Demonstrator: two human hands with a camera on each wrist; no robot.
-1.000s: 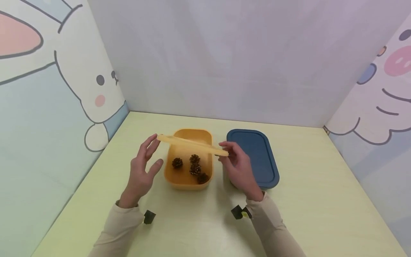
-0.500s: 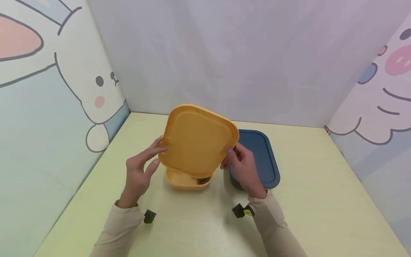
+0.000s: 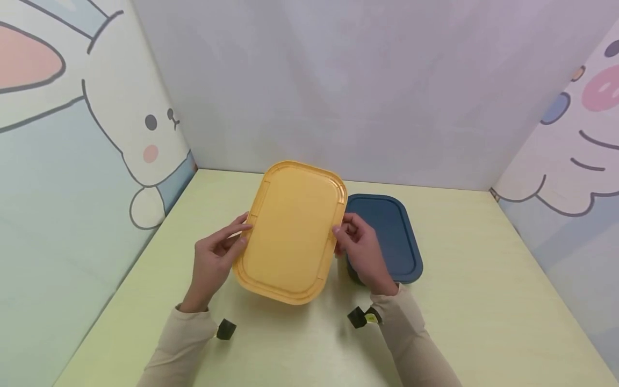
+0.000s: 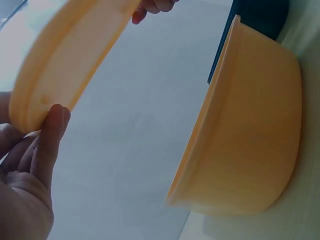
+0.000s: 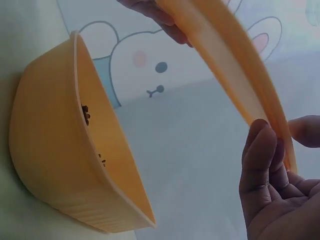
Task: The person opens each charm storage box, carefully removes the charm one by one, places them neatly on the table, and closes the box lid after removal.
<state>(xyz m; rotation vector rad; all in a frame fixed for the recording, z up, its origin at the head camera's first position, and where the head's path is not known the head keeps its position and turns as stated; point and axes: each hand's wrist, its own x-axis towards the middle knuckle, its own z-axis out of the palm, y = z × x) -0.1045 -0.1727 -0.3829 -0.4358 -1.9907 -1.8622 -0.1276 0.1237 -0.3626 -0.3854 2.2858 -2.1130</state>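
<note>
A yellow rectangular lid (image 3: pixel 292 231) is held tilted in the air between both hands, hiding the box in the head view. My left hand (image 3: pixel 216 260) pinches its left edge between thumb and fingers. On the opposite edge my right hand (image 3: pixel 362 250) grips it the same way. Both wrist views show the open yellow box (image 4: pixel 245 125) standing on the table below, apart from the lid. Bits of dark pine cones (image 5: pixel 86 115) show inside the box in the right wrist view; the others are hidden by its wall.
A dark blue lidded box (image 3: pixel 387 236) stands on the pale table (image 3: pixel 464 301), just right of the yellow lid. A grey-white wall (image 3: pixel 338 91) rises behind. Cartoon-printed panels (image 3: pixel 53 215) flank the table on both sides.
The lid, seen edge-on at first, has been turned so its broad face shows, then rotated lengthwise. My left fingers have closed onto its edge. The pine cones went out of the head view.
</note>
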